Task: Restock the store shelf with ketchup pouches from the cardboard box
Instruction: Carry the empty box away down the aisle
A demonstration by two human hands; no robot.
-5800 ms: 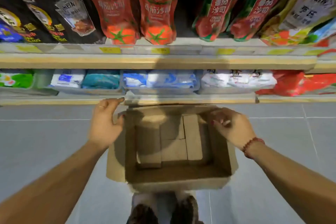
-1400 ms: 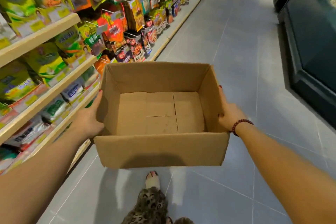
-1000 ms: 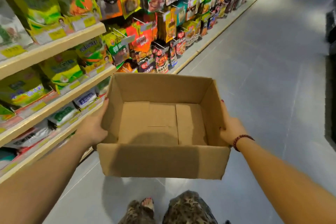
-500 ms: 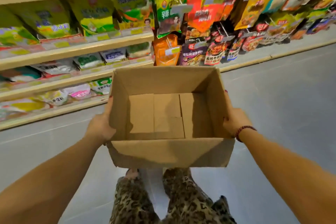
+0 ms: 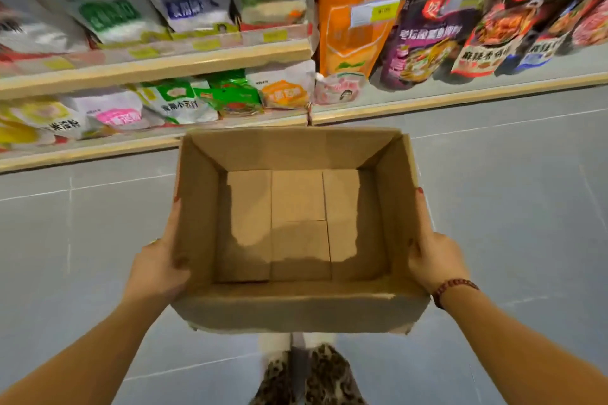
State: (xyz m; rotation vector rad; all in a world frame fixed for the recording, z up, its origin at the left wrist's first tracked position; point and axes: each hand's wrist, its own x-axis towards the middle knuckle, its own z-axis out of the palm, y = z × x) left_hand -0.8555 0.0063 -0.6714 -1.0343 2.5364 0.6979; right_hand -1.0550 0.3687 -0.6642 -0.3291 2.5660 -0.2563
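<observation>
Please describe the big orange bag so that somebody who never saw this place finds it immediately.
Follow the wooden shelves rightward to where they end and hanging packets begin. The orange bag is the first packet there, seen above the far wall of the cardboard box. It alone is all orange; the purple packet hangs beside it.

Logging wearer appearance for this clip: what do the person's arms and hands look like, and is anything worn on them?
No sleeves, gloves or watch show; both arms are bare up to the edge of the frame. The right hand has a dark red beaded bracelet around its wrist. The fingernails that show on it and on the left hand are painted dark red.
</observation>
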